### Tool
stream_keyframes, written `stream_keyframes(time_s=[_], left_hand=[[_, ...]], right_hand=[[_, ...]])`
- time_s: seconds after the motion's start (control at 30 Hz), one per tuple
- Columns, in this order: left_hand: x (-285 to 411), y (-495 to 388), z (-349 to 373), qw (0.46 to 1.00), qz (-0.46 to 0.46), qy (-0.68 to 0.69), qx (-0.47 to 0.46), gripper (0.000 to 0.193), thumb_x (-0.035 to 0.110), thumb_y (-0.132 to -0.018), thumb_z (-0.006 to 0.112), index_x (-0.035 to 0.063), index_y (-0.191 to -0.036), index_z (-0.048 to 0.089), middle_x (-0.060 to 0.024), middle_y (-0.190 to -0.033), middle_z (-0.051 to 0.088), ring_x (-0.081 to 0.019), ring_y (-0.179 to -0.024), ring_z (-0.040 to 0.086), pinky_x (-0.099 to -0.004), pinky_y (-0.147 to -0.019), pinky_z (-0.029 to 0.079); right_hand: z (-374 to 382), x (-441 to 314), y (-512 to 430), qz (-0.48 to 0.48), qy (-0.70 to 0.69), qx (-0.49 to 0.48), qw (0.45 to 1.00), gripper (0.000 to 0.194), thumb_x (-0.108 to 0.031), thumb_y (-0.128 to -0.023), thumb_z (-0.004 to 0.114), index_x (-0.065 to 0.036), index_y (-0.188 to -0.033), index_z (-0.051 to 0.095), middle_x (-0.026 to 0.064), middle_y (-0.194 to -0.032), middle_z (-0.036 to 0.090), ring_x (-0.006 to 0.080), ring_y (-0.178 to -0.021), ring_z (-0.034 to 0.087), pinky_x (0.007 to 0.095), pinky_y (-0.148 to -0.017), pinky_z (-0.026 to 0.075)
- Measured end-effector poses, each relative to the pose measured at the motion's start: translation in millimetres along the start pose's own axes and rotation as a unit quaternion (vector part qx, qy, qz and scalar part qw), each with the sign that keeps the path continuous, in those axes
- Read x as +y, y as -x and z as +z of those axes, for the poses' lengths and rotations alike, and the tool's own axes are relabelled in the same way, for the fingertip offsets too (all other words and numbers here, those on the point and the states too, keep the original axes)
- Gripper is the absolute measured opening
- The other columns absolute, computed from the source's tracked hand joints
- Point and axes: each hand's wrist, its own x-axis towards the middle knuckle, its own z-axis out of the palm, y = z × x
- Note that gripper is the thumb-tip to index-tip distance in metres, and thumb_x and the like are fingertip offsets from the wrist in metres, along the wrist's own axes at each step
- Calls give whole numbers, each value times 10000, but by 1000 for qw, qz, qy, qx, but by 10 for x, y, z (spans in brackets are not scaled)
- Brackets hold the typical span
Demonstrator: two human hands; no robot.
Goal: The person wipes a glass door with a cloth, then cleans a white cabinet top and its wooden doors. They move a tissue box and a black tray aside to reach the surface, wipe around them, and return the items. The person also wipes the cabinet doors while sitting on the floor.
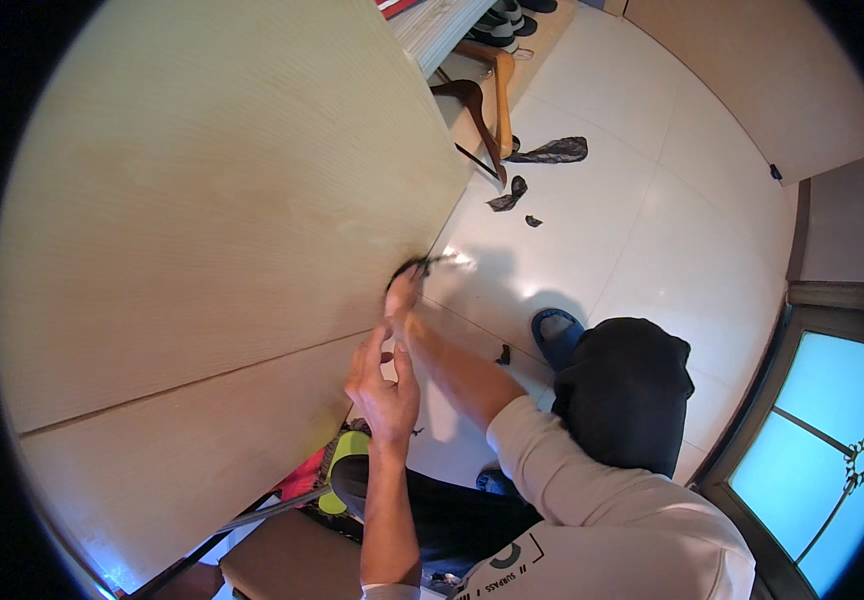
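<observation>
My left hand [385, 394] is raised in front of the pale wooden panel [229, 225], palm partly turned up. Its fingers are loosely curled with gaps between them, and I see nothing in it. Just beyond its fingertips is my right hand [403, 291], beside the panel's edge and low over the floor. A dark, thin object [411, 265] is gripped in the right hand; motion blur hides what it is. A bright streak shows past its end, over the floor tiles.
Scraps of black plastic film [555, 151] lie on the white tiled floor [627, 225]. Wooden coat hangers [483, 124] lean by a shelf with shoes [503, 26]. My foot wears a blue slipper [558, 337]. A brown box-like thing [289, 559] sits at lower left, a glass-paned door [814, 420] at right.
</observation>
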Motion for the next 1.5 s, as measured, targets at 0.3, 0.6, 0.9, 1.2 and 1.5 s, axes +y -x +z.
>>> stream_keyframes(time_s=[0.3, 0.6, 0.9, 1.2, 1.5], left_hand=[[35, -174, -123, 998, 52, -44, 10, 322, 7, -905, 657, -9, -1227, 670, -167, -1140, 729, -302, -985, 707, -379, -752, 575], [-101, -70, -65, 999, 46, -10, 3, 321, 12, -906, 652, -25, -1225, 658, -184, -1139, 731, -331, -972, 708, -402, -761, 571], [-264, 70, -160, 999, 31, -20, 2, 336, 4, -909, 653, -34, -1243, 637, -184, -1128, 733, -341, -1000, 711, -394, -750, 569], [-463, 252, -169, 999, 23, -29, 2, 331, -46, -902, 670, -26, -1231, 644, -179, -1095, 736, -285, -971, 731, -353, -714, 609], [-547, 435, -255, 998, -37, 5, 51, 223, -50, -938, 632, -35, -1158, 666, -174, -1064, 735, -233, -943, 708, -346, -734, 599]], right_hand=[[-131, -473, -115, 163, -197, -70, 964, 633, -409, -1103, 283, 28, -1558, 343, 268, -1587, 383, 419, -1452, 380, 446, -1215, 277], [-34, -1487, -1086, -118, -119, 31, 985, 640, -390, -1105, 326, 68, -1552, 326, 218, -1634, 335, 350, -1490, 345, 403, -1214, 282], [-36, -1819, 428, -493, -54, -19, 868, 589, -262, -1090, 365, 94, -1554, 296, 298, -1651, 222, 432, -1545, 189, 477, -1271, 129], [-15, -1649, -462, -342, -113, 15, 933, 614, -316, -1109, 318, 112, -1547, 287, 284, -1650, 239, 400, -1539, 226, 414, -1275, 169], [71, -518, -230, -137, -170, -40, 975, 688, -410, -1117, 244, 110, -1567, 226, 272, -1663, 211, 386, -1547, 208, 422, -1284, 134]])
